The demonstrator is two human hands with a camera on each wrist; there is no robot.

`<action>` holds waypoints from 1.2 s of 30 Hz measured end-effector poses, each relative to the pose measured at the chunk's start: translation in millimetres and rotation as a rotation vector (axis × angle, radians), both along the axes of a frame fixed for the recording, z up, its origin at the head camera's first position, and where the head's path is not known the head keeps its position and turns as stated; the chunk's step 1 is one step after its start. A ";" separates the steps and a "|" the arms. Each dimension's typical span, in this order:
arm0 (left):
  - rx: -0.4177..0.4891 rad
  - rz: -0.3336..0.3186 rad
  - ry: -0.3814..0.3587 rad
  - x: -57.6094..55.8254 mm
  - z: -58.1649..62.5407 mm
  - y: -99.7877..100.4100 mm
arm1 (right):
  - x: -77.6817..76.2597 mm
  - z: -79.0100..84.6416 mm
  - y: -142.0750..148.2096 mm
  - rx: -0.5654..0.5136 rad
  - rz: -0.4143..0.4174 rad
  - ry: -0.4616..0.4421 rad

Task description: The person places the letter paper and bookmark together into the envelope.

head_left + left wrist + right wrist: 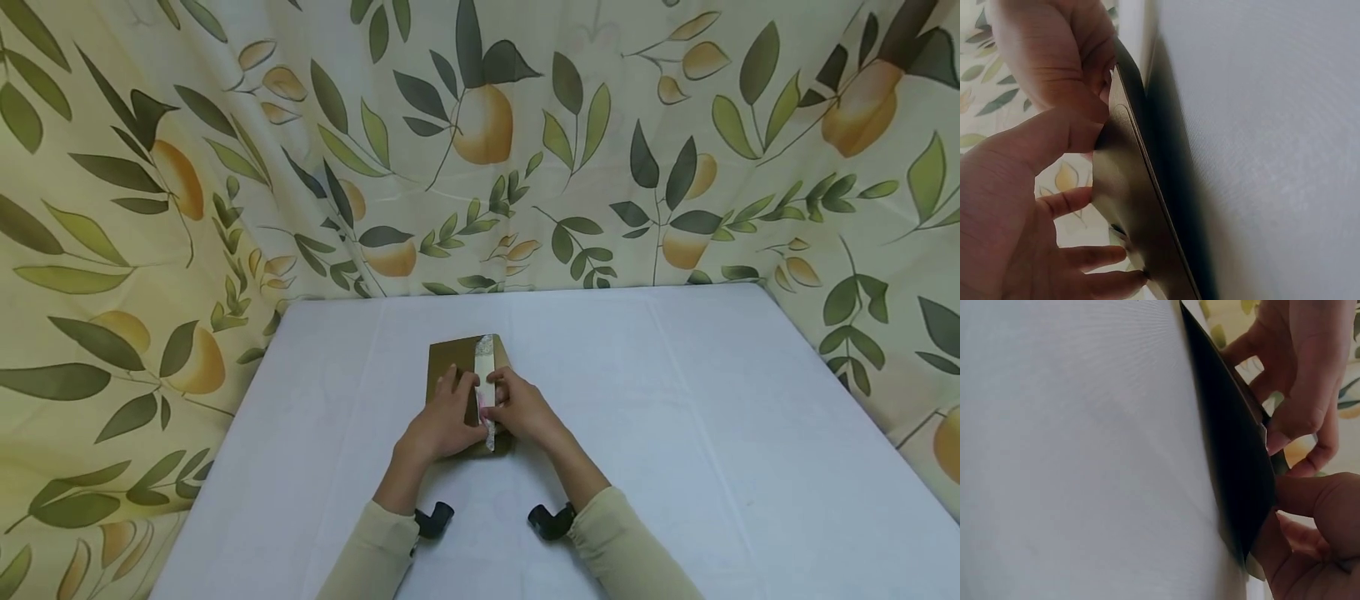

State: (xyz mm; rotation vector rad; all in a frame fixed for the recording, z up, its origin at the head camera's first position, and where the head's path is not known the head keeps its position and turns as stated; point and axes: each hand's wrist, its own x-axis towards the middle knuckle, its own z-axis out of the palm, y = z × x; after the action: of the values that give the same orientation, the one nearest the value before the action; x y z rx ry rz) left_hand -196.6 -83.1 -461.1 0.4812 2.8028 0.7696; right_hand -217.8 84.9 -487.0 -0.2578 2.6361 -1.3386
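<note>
A flat brown book-like item point(450, 354) lies on the table, its near side under the hands. A narrow pale strip point(485, 358) with silvery patterned ends runs lengthwise along its right part. My left hand point(442, 423) rests on the brown cover with fingers spread, fingertips and thumb at the strip's left edge. From the other side my right hand point(528, 410) pinches at the strip's right edge with thumb and forefinger. In the left wrist view the brown cover point(1129, 169) is seen edge-on; its dark side point(1235, 444) shows in the right wrist view.
A white cloth-covered table point(675, 417) surrounds the item. A curtain point(600, 167) printed with leaves and fruit hangs behind and along both sides. Black wrist cameras point(551, 522) sit at the cuffs of the pale sleeves.
</note>
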 end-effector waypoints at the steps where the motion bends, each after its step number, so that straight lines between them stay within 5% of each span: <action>1: 0.000 0.000 -0.002 0.1 -0.1 0.0 | 0.0 -0.8 -0.5 0.000 -0.002 0.000; 19: 0.005 -0.003 -0.002 0.3 -2.8 -0.4 | 4.8 -2.8 -8.3 -0.097 0.018 -0.087; 30: 0.005 0.015 -0.036 -0.7 -4.0 0.5 | 8.4 10.5 -4.5 0.079 0.135 -0.011; 36: -0.013 0.009 -0.017 -0.8 -3.6 1.4 | 6.0 9.7 2.6 0.010 0.139 -0.051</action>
State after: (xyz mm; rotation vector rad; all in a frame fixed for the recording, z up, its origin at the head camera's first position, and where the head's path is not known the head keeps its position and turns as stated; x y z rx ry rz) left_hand -197.4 -81.7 -464.7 0.4577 2.7950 0.7527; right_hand -211.8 87.5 -477.2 -0.3932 2.5313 -1.2702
